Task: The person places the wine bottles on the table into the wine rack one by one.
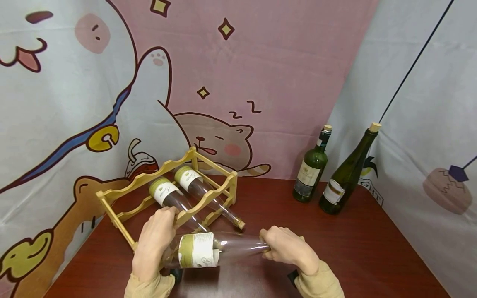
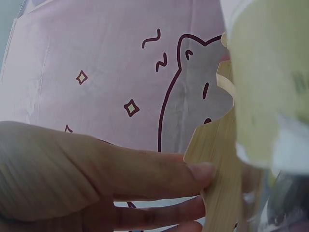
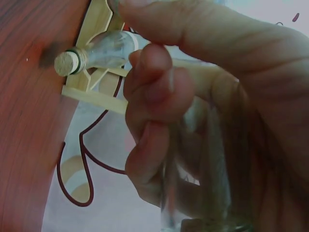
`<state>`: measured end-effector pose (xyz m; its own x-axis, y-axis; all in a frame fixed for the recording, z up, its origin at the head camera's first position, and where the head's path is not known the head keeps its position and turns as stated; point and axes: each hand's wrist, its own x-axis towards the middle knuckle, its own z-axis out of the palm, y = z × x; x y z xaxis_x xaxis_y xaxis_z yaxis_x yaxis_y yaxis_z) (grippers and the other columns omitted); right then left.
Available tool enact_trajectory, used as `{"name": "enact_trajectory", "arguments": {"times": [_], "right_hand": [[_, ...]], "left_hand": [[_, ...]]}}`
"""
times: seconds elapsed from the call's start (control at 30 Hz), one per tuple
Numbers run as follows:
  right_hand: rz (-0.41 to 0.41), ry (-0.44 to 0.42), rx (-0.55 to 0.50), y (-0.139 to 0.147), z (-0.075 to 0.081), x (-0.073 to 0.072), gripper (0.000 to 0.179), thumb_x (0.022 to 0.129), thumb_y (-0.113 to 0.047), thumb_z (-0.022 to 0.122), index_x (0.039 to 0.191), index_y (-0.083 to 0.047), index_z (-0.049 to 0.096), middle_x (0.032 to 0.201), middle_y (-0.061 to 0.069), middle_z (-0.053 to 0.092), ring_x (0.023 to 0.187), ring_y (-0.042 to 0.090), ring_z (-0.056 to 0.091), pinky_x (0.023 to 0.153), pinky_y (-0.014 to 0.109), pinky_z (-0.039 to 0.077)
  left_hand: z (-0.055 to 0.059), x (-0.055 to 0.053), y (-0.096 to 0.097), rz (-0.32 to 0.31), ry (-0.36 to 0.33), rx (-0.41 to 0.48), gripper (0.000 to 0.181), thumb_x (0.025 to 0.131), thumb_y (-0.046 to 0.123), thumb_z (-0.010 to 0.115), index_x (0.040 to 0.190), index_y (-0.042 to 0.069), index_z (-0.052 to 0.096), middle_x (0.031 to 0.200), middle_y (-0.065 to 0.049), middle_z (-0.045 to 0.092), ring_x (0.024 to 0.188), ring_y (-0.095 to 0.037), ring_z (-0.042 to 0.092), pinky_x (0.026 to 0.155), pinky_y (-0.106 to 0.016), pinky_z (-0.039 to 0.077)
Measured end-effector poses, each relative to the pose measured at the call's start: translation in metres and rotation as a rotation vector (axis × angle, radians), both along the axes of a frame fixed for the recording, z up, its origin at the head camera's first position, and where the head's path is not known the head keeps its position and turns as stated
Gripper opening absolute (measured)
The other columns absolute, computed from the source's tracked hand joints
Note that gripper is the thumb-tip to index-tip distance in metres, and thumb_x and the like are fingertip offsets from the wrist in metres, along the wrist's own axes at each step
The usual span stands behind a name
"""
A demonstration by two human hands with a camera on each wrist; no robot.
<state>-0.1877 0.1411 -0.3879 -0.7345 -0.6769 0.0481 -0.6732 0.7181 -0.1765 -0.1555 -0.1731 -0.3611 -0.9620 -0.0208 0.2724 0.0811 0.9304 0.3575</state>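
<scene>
My right hand grips the neck of a clear wine bottle, which lies sideways in front of a wooden wine rack. Its base end, with a green and white label, is beside my left hand. In the left wrist view, that hand's thumb and fingers hold the rack's front rail, and the labelled bottle is close by. Two clear bottles lie in the rack, necks toward me. The right wrist view shows curled fingers round the glass.
Two corked green bottles, one with a cream label and a taller one, stand at the back right of the dark red table. Printed cloth hangs behind and at the sides.
</scene>
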Motion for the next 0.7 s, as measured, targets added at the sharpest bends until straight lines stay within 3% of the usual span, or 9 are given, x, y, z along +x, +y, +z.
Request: {"name": "enact_trajectory", "arguments": {"times": [0.3, 0.7], "right_hand": [[0.025, 0.012, -0.005, -0.008, -0.003, 0.007, 0.028, 0.069, -0.019, 0.080, 0.073, -0.015, 0.052, 0.058, -0.011, 0.046, 0.049, 0.002, 0.040, 0.044, 0.021, 0.033], [0.081, 0.006, -0.011, -0.020, -0.006, 0.011, 0.026, 0.076, -0.019, 0.076, 0.077, -0.012, 0.051, 0.061, -0.012, 0.042, 0.054, -0.001, 0.039, 0.049, 0.017, 0.035]], "left_hand": [[0.000, 0.000, 0.000, -0.006, 0.022, 0.000, 0.016, 0.073, -0.008, 0.067, 0.079, 0.006, 0.063, 0.073, -0.010, 0.062, 0.065, -0.032, 0.063, 0.051, -0.044, 0.044], [-0.001, -0.001, -0.001, -0.007, 0.011, 0.010, 0.013, 0.075, -0.004, 0.068, 0.078, 0.007, 0.062, 0.073, -0.008, 0.062, 0.064, -0.031, 0.062, 0.050, -0.043, 0.043]]}}
